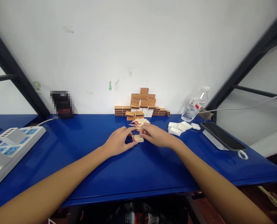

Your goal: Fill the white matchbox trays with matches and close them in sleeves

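Observation:
A small white matchbox tray [138, 140] lies on the blue table, filled with red-tipped matches [136, 137]. My left hand [118, 140] grips the tray's left end between thumb and fingers. Above the right end of the tray, my right hand [155, 134] has its fingertips pinched together; whatever they hold is hidden. Just behind both hands is a loose pile of matches [140, 123], most red heads toward the left. Past the pile, orange-brown matchboxes [144, 102] are stacked against the wall, with a few white trays among them.
Several white empty-looking trays [175, 131] sit right of my right hand. Farther right are a water bottle [192, 109] and a phone [223, 136] propped on a white box. A power strip [33, 140] with chargers lies at left, and a blurred dark object [63, 104] stands by the wall.

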`<move>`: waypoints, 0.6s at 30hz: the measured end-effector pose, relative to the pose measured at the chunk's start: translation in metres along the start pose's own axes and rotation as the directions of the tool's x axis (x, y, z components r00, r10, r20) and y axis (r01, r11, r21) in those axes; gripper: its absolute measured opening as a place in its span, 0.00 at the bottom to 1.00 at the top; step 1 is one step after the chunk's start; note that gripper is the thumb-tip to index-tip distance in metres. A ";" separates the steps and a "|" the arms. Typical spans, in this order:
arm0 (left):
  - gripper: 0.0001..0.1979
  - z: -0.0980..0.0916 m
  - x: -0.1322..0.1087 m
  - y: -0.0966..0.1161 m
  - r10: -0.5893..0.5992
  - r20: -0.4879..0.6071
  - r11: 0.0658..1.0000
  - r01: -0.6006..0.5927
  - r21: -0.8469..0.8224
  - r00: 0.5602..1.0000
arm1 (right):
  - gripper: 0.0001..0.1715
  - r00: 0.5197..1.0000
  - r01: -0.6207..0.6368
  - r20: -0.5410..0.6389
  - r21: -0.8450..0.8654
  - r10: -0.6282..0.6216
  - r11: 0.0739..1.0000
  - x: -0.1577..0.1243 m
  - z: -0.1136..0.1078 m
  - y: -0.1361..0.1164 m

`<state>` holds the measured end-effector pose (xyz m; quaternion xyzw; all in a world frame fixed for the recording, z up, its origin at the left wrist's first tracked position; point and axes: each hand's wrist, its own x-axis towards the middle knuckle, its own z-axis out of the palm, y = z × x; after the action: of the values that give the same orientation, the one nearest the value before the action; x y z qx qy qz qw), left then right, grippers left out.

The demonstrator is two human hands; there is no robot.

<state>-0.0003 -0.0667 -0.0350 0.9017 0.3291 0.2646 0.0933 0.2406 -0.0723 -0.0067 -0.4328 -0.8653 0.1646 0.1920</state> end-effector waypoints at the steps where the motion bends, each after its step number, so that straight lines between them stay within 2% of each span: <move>1: 0.27 0.001 0.000 -0.001 0.006 -0.003 1.000 -0.006 0.001 1.000 | 0.05 1.000 -0.001 0.018 -0.007 0.001 1.000 0.000 0.002 -0.003; 6: 0.26 0.003 0.000 -0.003 0.023 -0.009 1.000 -0.023 -0.001 1.000 | 0.02 1.000 0.025 -0.001 0.015 -0.025 1.000 0.003 0.007 -0.004; 13: 0.21 0.000 0.000 0.002 0.047 -0.015 0.999 -0.047 0.000 0.999 | 0.04 0.985 0.157 -0.085 0.075 -0.151 0.985 0.004 0.014 -0.011; 15: 0.19 -0.001 0.000 0.002 0.040 -0.007 0.999 -0.040 0.021 0.999 | 0.07 0.979 0.186 -0.095 0.082 -0.178 0.979 0.004 0.018 -0.012; 18: 0.23 0.000 -0.001 0.001 0.029 -0.006 0.999 -0.029 0.034 1.000 | 0.13 0.968 0.239 -0.102 0.068 -0.232 0.969 0.005 0.020 -0.011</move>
<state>-0.0004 -0.0677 -0.0346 0.9069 0.3208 0.2632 0.0733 0.2210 -0.0773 -0.0180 -0.3262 -0.8934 0.1548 0.2673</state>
